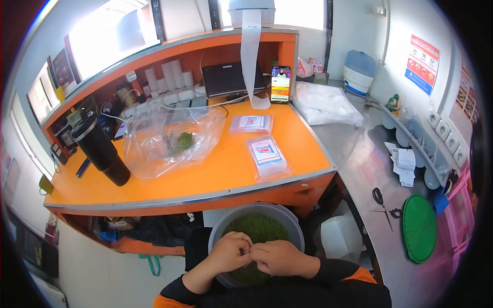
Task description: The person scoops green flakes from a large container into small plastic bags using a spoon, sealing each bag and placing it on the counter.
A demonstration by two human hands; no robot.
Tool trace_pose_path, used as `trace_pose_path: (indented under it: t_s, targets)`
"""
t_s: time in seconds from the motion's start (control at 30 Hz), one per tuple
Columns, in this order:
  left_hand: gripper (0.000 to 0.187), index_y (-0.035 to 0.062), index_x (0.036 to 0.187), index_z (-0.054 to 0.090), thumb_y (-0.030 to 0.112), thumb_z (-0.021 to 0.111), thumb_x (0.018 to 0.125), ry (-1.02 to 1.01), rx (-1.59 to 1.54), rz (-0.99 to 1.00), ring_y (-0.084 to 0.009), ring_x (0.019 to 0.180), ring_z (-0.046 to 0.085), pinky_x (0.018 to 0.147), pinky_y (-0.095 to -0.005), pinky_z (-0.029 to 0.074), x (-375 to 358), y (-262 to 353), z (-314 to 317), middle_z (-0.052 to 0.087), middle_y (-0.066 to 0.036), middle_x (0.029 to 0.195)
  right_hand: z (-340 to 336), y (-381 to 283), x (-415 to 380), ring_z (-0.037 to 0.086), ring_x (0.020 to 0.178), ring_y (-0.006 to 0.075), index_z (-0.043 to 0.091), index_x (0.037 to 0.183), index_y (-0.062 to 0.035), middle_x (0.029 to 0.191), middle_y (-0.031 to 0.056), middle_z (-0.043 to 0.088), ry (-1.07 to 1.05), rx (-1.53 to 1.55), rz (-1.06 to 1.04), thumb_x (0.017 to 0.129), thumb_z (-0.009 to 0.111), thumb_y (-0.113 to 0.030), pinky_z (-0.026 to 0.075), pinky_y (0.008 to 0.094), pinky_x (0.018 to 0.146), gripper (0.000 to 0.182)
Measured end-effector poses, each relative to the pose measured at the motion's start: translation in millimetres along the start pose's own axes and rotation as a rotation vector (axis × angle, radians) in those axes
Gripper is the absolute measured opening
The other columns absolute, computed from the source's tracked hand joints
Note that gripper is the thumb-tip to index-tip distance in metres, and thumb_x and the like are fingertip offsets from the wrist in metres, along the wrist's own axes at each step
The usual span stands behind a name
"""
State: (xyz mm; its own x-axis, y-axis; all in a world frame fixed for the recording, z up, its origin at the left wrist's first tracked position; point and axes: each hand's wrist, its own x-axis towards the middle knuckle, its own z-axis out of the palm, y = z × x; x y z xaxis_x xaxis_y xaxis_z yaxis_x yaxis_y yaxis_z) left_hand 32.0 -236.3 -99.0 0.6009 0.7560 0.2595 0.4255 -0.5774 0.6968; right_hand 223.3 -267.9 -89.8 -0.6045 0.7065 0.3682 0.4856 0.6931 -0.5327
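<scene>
Both hands meet over a grey round tub (299, 231) holding fine green plant material (257, 224), perhaps chopped leaves or moss. The fingers of my left hand (231, 251) are curled in a pinch, touching those of my right hand (281, 258), which is closed too. Whatever sits between the fingertips is hidden or too small to name. On the orange table ahead lies a clear plastic bag (154, 151) with a small green clump (185, 140) in it. To its right are two packs of clear bags with printed labels, the nearer pack (267, 156) and the farther pack (251, 123).
A black tumbler (100, 149) stands at the orange table's (215, 179) left. A phone (280, 84) leans upright at the back beside a hanging paper strip (250, 56). On the metal counter (354, 177) at right lie scissors (380, 200) and a green lid (418, 228).
</scene>
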Motion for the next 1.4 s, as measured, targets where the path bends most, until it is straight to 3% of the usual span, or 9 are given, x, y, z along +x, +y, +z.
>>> trace_pose_path:
  t_s: [0.17, 0.27, 0.4, 0.5, 0.63, 0.8, 0.9, 1.2, 1.4]
  targets:
    - [0.021, 0.0045, 0.082, 0.06, 0.02, 0.07, 0.071, -0.03, -0.33, -0.209, -0.0257, 0.092, 0.058, 0.081, -0.0349, 0.045, -5.3, -16.3, 14.4, 0.061, -0.011, 0.091, 1.3, 11.0, -3.7, 0.06, 0.067, 0.0287, 0.053, 0.083, -0.0091, 0.078, 0.0062, 0.06, -0.188, -0.107, 0.043, 0.075, 0.06, -0.013, 0.049, 0.0373, 0.056, 0.011]
    - [0.059, 0.0018, 0.121, 0.05, 0.026, 0.074, 0.072, -0.051, -0.794, -0.159, -0.0183, 0.1, 0.057, 0.086, -0.0304, 0.044, -3.4, -5.5, 8.6, 0.06, -0.016, 0.107, -11.7, 0.5, -2.0, 0.06, 0.068, 0.0309, 0.052, 0.085, -0.0089, 0.082, 0.0075, 0.06, -0.253, 0.076, 0.095, 0.078, 0.057, -0.015, 0.049, 0.0389, 0.056, 0.011]
    - [0.065, 0.0026, 0.117, 0.054, 0.023, 0.081, 0.062, -0.456, -0.35, -0.133, -0.0173, 0.095, 0.059, 0.082, -0.0292, 0.046, 6.2, 3.9, -11.3, 0.064, -0.011, 0.1, -12.1, -4.1, -0.7, 0.061, 0.071, 0.0306, 0.053, 0.086, -0.009, 0.092, 0.0071, 0.06, -0.267, 0.145, 0.078, 0.078, 0.058, -0.015, 0.05, 0.039, 0.057, 0.011]
    - [0.043, 0.0034, 0.104, 0.059, 0.014, 0.076, 0.066, -0.237, -0.714, -0.127, -0.012, 0.083, 0.057, 0.074, -0.027, 0.046, -5.4, -10.5, -9.5, 0.062, -0.003, 0.091, -14.7, -8.1, 0.9, 0.063, 0.074, 0.0275, 0.058, 0.097, -0.0078, 0.102, 0.0087, 0.061, -0.052, 0.236, -0.012, 0.077, 0.061, -0.01, 0.051, 0.0343, 0.057, 0.021]
    - [0.079, 0.0038, 0.128, 0.043, 0.018, 0.078, 0.058, 0.05, -1.021, -0.128, -0.0132, 0.094, 0.048, 0.086, -0.0282, 0.038, -26.6, -28.2, -31.0, 0.048, -0.001, 0.098, -16.8, 4.6, -5.3, 0.063, 0.076, 0.0198, 0.059, 0.108, -0.0042, 0.107, 0.0143, 0.06, 0.29, 0.422, 0.212, 0.077, 0.062, -0.001, 0.05, 0.0253, 0.058, 0.031]
    - [0.093, 0.0016, 0.132, 0.036, 0.024, 0.079, 0.052, 0.239, -1.225, -0.117, -0.0123, 0.093, 0.042, 0.084, -0.028, 0.036, -42.5, -28.3, -36.0, 0.04, -0.001, 0.101, 48.4, 24.5, -13.6, 0.062, 0.077, 0.0347, 0.057, 0.088, -0.0014, 0.089, 0.0185, 0.061, -0.47, -0.143, 0.457, 0.08, 0.062, -0.03, 0.049, 0.0446, 0.065, 0.031]
    - [0.096, 0.0015, 0.129, 0.034, 0.026, 0.078, 0.048, 0.252, -1.144, -0.183, -0.0144, 0.092, 0.043, 0.082, -0.0288, 0.036, -47.7, -29.7, -36.9, 0.039, -0.001, 0.098, 67.8, 27.0, -13.8, 0.062, 0.078, 0.036, 0.054, 0.096, 0.0006, 0.086, 0.0209, 0.06, -0.596, -0.082, 0.537, 0.081, 0.057, -0.021, 0.049, 0.0455, 0.066, 0.026]
    - [0.077, 0.0074, 0.122, 0.041, 0.015, 0.08, 0.057, 0.327, -0.994, -0.145, -0.0115, 0.094, 0.039, 0.082, -0.0252, 0.031, -39.9, -17.6, -24.6, 0.041, 0.0, 0.102, 85.8, 30.0, -3.8, 0.063, 0.075, 0.036, 0.052, 0.097, 0.0032, 0.085, 0.0223, 0.062, -0.511, -0.267, 0.551, 0.078, 0.049, -0.008, 0.051, 0.0441, 0.065, 0.022]
    - [0.091, 0.007, 0.125, 0.038, 0.03, 0.082, 0.05, 0.343, -0.9, -0.175, -0.0128, 0.089, 0.039, 0.078, -0.0258, 0.033, -42.8, -20.0, -19.8, 0.038, -0.001, 0.096, 84.5, 37.2, -5.0, 0.064, 0.077, 0.0352, 0.055, 0.093, 0.0046, 0.09, 0.0219, 0.061, -0.557, -0.32, 0.641, 0.077, 0.051, -0.007, 0.052, 0.0429, 0.064, 0.021]
